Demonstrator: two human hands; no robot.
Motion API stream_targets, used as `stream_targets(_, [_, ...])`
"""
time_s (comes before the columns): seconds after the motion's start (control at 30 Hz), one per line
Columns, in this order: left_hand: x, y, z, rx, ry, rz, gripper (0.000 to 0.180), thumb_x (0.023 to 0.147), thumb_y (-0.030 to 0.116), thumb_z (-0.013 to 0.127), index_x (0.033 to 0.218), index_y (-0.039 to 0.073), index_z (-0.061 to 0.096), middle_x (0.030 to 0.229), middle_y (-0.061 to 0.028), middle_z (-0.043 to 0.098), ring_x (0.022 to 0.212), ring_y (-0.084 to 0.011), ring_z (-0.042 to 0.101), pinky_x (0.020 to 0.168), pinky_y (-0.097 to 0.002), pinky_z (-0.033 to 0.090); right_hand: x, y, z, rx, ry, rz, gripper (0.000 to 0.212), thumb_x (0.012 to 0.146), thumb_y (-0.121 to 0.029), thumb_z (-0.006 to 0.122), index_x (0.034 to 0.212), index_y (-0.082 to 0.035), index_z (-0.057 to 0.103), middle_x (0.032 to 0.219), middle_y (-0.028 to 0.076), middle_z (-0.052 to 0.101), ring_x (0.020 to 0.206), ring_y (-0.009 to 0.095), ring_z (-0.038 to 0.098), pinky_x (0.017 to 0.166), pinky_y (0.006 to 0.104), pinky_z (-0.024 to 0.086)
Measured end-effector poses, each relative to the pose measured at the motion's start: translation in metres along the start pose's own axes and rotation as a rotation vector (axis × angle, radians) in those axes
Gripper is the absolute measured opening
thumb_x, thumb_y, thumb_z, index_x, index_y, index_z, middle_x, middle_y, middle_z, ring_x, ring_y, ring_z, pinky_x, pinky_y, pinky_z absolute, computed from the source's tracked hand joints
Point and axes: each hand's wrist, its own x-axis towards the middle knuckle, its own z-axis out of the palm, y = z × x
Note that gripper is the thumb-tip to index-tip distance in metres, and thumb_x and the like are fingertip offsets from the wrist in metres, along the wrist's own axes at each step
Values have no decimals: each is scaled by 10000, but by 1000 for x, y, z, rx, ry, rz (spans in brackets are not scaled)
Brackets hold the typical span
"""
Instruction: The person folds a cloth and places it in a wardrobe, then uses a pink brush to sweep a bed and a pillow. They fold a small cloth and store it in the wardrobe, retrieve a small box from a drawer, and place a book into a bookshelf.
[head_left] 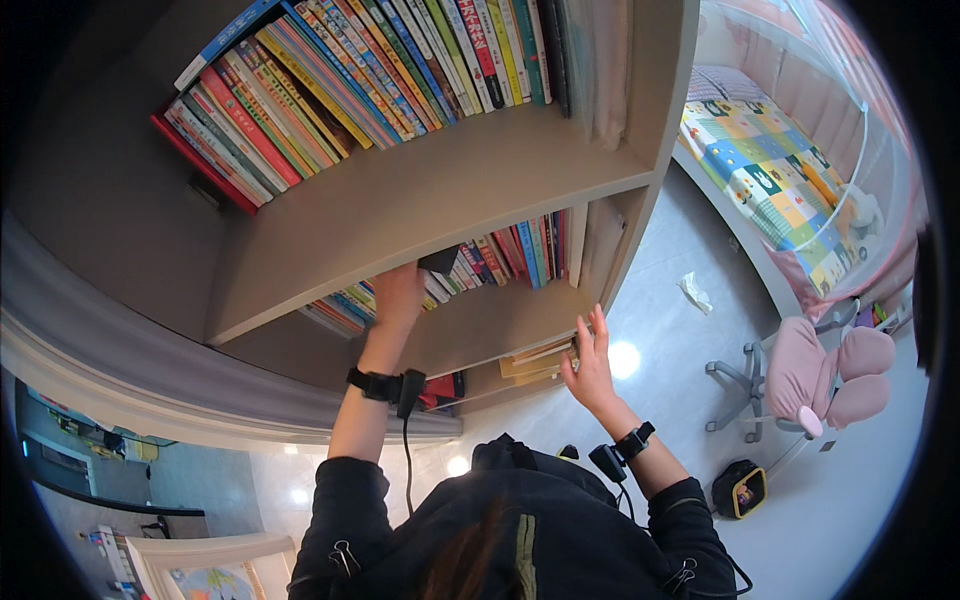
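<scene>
My left hand (400, 288) reaches into the middle level of a bookcase, among a row of upright books (475, 265). The shelf board (430, 215) above hides its fingers, so I cannot see what they grip. Right beside this hand is a dark, flat-looking item (440, 259), partly covered by the board; whether the hand holds it I cannot tell. My right hand (590, 368) is raised near the bookcase's right side, fingers apart and nothing in them. Both wrists wear black straps with small devices and cables.
A fuller row of books (370, 70) lines the shelf above. The bookcase side panel (655, 110) stands at its right end. On the floor are a pink swivel chair (800, 375), a crumpled white tissue (695, 292) and a black bag (740, 489). A netted bed (765, 180) stands far right.
</scene>
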Motion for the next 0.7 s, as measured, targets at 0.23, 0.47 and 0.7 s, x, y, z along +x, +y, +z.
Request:
stream_targets(0.23, [-61,28,-3,-86,11,469,460,763,121,548,1222,138,578,1259,-77,569,1209,-227,507,1020,-404,367,20,-31,-9,791,-332,241,428,948,-103,466,1353,-2,371,1283,113,520,1179,226,511,984,362,415])
stream_targets(0.47, [-119,45,1,-217,-121,524,524,711,136,634,1228,195,569,1326,-35,527,1255,-205,467,1069,-434,269,41,-45,3,1065,-365,499,221,973,-141,481,1162,-37,528,987,-24,588,851,54,517,728,231,449])
stream_targets(0.7, [-159,-4,-10,-234,-53,15,683,673,125,701,1312,102,463,1385,-154,438,1314,-297,387,1088,-497,220,7,-28,-17,1020,-460,736,276,980,-190,489,1211,-40,506,1023,-16,598,899,67,536,776,254,450])
